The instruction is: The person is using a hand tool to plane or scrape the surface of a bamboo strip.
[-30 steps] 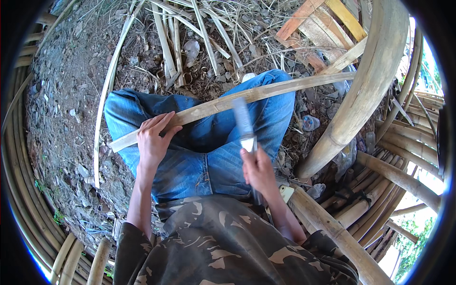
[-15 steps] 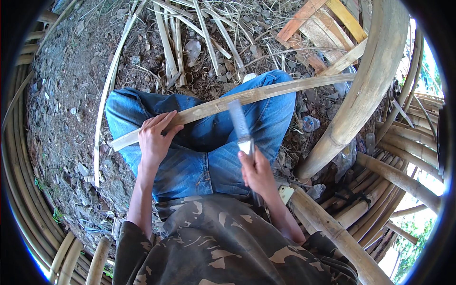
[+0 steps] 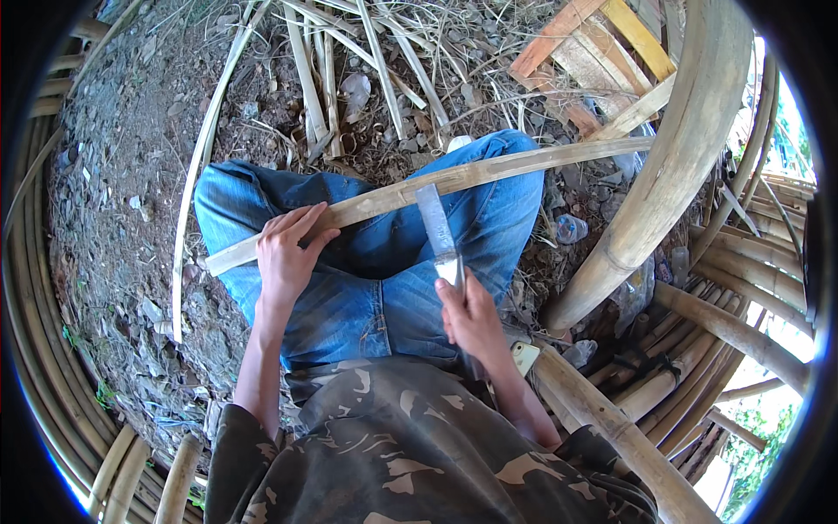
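A long split bamboo strip [image 3: 489, 169] lies across my thighs, slanting from lower left up to the right, where its far end meets a thick bamboo pole. Near its left end my left hand [image 3: 286, 249] grips it, fingers over the top and thumb on the near side. My right hand [image 3: 471, 316] is closed round a knife [image 3: 435, 223] with a straight, blunt-ended metal blade. The blade points away from me, its tip at the near edge of the strip, right of my left hand. My fist hides part of the knife's handle.
The thick bamboo pole [image 3: 650, 179] rises at the right. Several split strips [image 3: 307, 83] lie on the littered ground ahead, with one long thin strip [image 3: 190, 210] at left. Boards [image 3: 602, 65] stand at far right. A phone [image 3: 525, 356] rests beside my right forearm.
The knife blade has shifted slightly left and shows sharper than before, when it was blurred. My left hand and the bamboo strip stay in place.
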